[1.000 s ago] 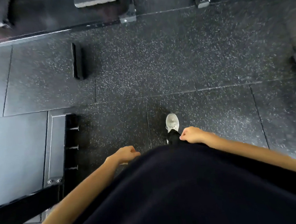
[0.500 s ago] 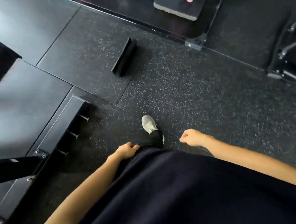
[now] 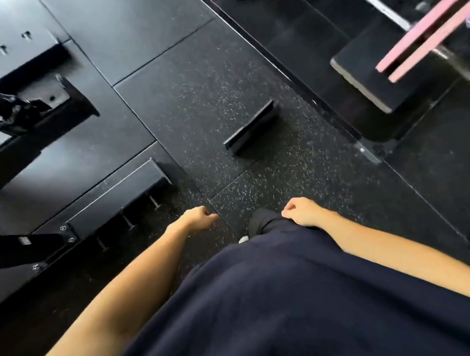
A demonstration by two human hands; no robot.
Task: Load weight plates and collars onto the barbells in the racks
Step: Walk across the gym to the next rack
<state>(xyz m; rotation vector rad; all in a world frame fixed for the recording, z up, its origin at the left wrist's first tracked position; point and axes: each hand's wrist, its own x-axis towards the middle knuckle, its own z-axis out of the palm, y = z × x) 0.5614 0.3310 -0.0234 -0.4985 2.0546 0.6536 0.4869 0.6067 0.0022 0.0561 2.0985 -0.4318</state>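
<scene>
I look down at a speckled black rubber floor. My left hand [image 3: 196, 219] and my right hand [image 3: 300, 211] hang in front of my dark shirt, each curled into a loose fist with nothing in it. At the far left a black barbell collar [image 3: 6, 112] sits on a bar end next to a black rack upright [image 3: 49, 115]. Two pink plates [image 3: 429, 35] stand on edge at the upper right above a black pad. No barbell shaft is clearly visible.
The rack's base beam [image 3: 115, 198] with several short pegs lies on the floor left of my hands. A black wedge block [image 3: 252, 128] rests on the floor ahead. A platform edge strip [image 3: 289, 66] runs diagonally. More dark equipment stands at the right edge.
The view has swung left, so the floor, wedge block and rack base slid right and down in frame. The collar and pink plates came into view. Both hands stayed curled and empty.
</scene>
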